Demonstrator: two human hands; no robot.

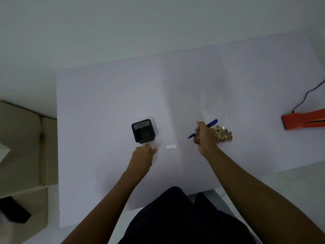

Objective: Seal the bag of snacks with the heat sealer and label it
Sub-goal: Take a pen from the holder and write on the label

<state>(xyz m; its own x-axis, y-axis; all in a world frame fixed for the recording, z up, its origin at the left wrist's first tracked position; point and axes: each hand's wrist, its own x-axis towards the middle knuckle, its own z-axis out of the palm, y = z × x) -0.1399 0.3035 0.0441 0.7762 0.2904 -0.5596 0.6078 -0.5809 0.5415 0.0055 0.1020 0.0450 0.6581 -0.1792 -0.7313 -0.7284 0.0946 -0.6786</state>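
A clear bag of snacks lies on the white table, its brown contents bunched at the near end. My right hand is just left of the bag and holds a blue pen tilted with its tip toward the left. A small white label lies flat between my hands. My left hand rests on the table with fingers curled, just below a black square holder; it may pinch a thin white sheet. The orange heat sealer sits at the far right edge.
A black cable runs from the heat sealer toward the back right. A cardboard box stands off the table's left side, with a dark object beside it. My dark-clothed lap is at the near edge.
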